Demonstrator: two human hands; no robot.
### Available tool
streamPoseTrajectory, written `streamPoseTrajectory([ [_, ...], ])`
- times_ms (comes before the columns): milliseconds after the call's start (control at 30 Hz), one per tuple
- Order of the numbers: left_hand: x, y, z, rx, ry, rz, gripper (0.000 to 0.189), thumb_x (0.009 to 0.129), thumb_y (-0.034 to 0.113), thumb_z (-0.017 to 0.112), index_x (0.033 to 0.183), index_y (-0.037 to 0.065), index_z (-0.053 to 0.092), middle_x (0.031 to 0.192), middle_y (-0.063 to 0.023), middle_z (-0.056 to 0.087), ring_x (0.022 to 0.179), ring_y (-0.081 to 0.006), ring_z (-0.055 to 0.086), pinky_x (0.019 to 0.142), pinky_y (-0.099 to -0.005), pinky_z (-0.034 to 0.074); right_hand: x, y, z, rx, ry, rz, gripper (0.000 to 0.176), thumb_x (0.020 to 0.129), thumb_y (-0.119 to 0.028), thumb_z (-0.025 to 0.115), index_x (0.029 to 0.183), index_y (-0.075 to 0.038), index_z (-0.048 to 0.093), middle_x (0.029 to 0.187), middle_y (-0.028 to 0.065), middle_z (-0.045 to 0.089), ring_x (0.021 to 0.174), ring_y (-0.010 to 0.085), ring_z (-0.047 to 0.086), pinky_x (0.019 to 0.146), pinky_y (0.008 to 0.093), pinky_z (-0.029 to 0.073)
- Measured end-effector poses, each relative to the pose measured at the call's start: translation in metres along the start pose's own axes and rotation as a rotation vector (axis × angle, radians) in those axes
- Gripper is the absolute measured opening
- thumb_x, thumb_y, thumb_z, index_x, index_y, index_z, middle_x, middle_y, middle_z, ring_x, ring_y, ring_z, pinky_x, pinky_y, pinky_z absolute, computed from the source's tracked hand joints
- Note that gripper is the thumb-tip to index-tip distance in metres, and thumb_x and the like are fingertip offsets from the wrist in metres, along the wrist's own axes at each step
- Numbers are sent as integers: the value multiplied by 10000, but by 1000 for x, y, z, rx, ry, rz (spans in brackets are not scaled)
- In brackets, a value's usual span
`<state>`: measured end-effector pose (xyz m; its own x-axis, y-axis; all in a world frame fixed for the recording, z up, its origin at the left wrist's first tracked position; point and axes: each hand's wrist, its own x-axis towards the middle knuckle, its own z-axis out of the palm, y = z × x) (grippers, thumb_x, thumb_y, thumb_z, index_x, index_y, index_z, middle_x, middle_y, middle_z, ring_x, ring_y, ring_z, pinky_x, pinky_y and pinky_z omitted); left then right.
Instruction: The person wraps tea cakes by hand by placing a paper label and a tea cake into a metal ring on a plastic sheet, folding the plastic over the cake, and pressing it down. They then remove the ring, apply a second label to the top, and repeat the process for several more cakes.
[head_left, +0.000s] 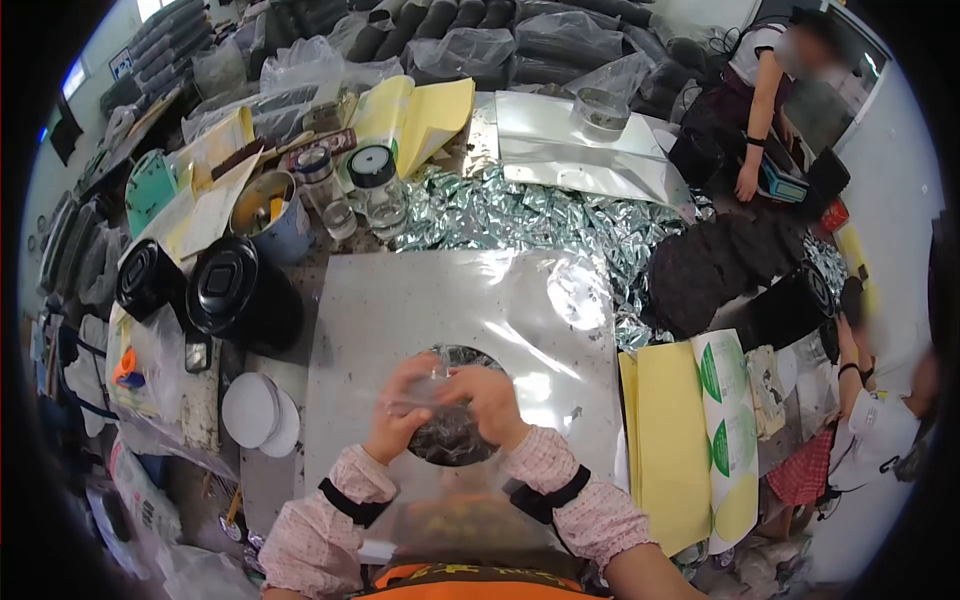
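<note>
A metal sheet point(360, 300) lies on the work table in front of me, with a round dark opening point(455, 445) near its front. Over that opening, my left hand point(402, 405) and my right hand point(488, 402) meet at a crumpled piece of clear plastic point(436, 388). The fingers of both hands are bent round the plastic. Dark material wrapped in clear film shows inside the opening below them. What else lies between the fingers is hidden.
Black canisters point(240, 295), white discs point(252, 410) and glass jars point(376, 185) stand left. Green-silver foil packets point(500, 215) lie behind the sheet, dark round cakes point(690, 275) and yellow paper point(668, 430) right. Two other people point(765, 75) are at the right side.
</note>
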<state>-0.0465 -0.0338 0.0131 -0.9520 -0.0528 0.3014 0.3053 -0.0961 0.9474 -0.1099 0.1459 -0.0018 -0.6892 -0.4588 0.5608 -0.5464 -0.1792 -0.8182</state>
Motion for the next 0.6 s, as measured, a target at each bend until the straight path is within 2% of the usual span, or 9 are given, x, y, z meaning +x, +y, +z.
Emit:
streamPoseTrajectory([
  [100,-4,-8,-2,530,-118,16,406,814,114,729,1176,0,588,1176,-172,598,1242,-376,524,1098,-430,389,7,-13,4,172,453,362,416,1016,-346,491,884,13,655,892,115,679,906,285,660,1003,425,478],
  [133,-3,3,16,851,-113,100,402,784,0,654,1181,7,589,1169,-176,580,1243,-375,519,1114,-465,379,15,-34,13,69,458,394,261,976,-224,581,858,5,628,860,116,633,882,298,633,960,403,489],
  [233,-2,1,31,991,-84,144,411,742,-3,656,1150,12,601,1169,-163,577,1240,-380,517,1112,-497,374,-5,-58,35,-368,337,269,58,880,-64,664,873,-13,636,928,135,630,896,314,615,881,406,497],
  [267,-1,5,23,908,-156,76,504,751,56,677,1239,4,563,1291,-197,539,1306,-395,466,1139,-505,336,-9,-59,31,-506,258,245,108,798,-1,706,880,-38,647,940,127,615,907,328,602,806,402,491],
  [367,-3,28,16,732,-262,60,673,789,194,710,1380,-14,464,1429,-251,451,1398,-419,367,1175,-523,272,-4,-53,14,-569,105,255,128,780,-18,713,889,-48,652,920,103,606,878,311,609,757,387,493],
  [400,1,37,21,894,-394,83,808,846,329,693,1477,-38,346,1529,-288,339,1461,-430,270,1196,-526,210,-4,-45,13,-487,87,356,137,771,-25,720,885,-42,646,883,94,590,803,280,612,702,370,496],
  [500,0,27,31,1139,-491,14,831,879,419,664,1469,-75,351,1549,-289,315,1479,-423,239,1206,-524,176,-9,-43,-3,-436,-8,450,124,784,-28,723,896,-36,671,888,94,611,737,260,627,657,348,510],
  [567,-1,20,31,1203,-520,3,821,891,423,642,1459,-98,358,1563,-292,289,1484,-423,226,1210,-527,160,-12,-47,-32,-166,106,571,95,840,-49,728,920,0,711,859,77,702,711,141,655,656,302,534],
  [600,-1,20,32,1217,-530,-1,823,888,410,643,1457,-108,351,1565,-297,280,1484,-431,218,1211,-532,152,-4,-53,-53,-279,272,694,101,842,-54,731,917,12,713,807,75,709,733,122,657,679,293,537],
])
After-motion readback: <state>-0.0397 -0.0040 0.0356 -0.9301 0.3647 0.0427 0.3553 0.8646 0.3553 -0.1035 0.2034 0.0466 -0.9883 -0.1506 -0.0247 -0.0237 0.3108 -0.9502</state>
